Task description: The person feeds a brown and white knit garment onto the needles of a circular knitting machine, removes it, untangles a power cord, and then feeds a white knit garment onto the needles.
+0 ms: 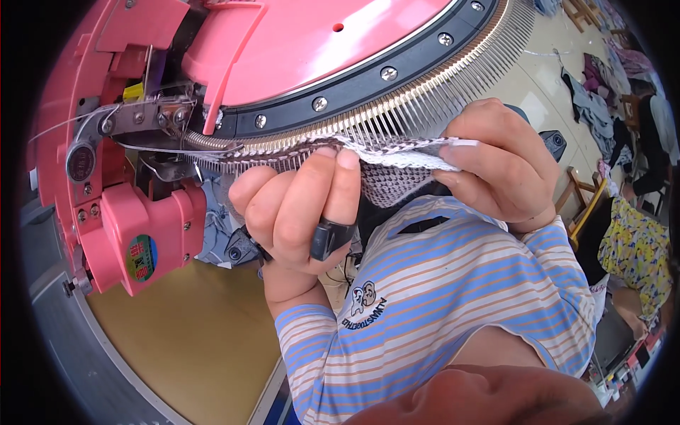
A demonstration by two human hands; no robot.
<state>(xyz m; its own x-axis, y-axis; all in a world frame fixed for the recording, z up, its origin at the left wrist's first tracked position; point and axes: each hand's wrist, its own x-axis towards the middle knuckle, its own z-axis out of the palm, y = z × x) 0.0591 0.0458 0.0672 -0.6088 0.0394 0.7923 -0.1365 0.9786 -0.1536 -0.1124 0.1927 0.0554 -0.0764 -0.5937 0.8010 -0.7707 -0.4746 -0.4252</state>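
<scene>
A piece of grey knit fabric (397, 186) with a white and dark stitched edge hangs from the rim of a round pink linking machine (304, 49). Part of that edge lies along the row of thin metal points (443, 95) around the dial. My left hand (297, 205), with a black band on one finger, grips the edge close against the points, its fingertips pressed together. To the right, my right hand (503, 166) pinches the fabric's end between thumb and fingers, drawing it out sideways. The fabric's lower part is hidden behind my hands and striped shirt.
At the left stands the machine's pink head (145, 234) with metal arms and a thread (78, 122) running to the points. A tan board (191, 333) lies below it. Clothes (591, 99) and wooden stools (581, 195) are on the tiled floor at right, with another person beyond.
</scene>
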